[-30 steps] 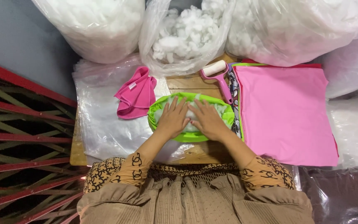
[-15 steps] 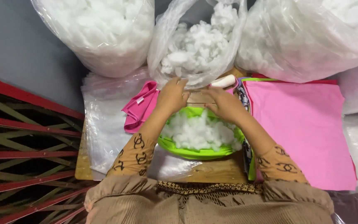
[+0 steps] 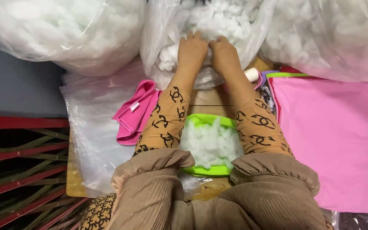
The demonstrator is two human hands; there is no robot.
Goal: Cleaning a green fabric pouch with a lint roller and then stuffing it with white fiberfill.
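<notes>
Both my hands reach forward into an open clear plastic bag (image 3: pixel 152 47) full of white stuffing fibre (image 3: pixel 231 19). My left hand (image 3: pixel 192 49) and my right hand (image 3: pixel 223 53) lie side by side, knuckles up, with fingertips sunk in the fibre, so their grip is hidden. Between my forearms, close to my body, lies a green fabric cover (image 3: pixel 207 170) with white fibre (image 3: pixel 211 145) showing in its opening. It rests on a wooden board (image 3: pixel 209 100).
Two more big clear bags of fibre stand at the back left (image 3: pixel 56 30) and back right (image 3: pixel 333 34). A folded pink cloth (image 3: pixel 133 113) lies on clear plastic sheeting (image 3: pixel 94 136) at left. A stack of pink fabric (image 3: pixel 333 136) fills the right. Red and green bars (image 3: pixel 18 170) run along the left.
My hands left the green cover, rose past it and went forward into the middle bag of fibre. The view moved in closer over the bags.
</notes>
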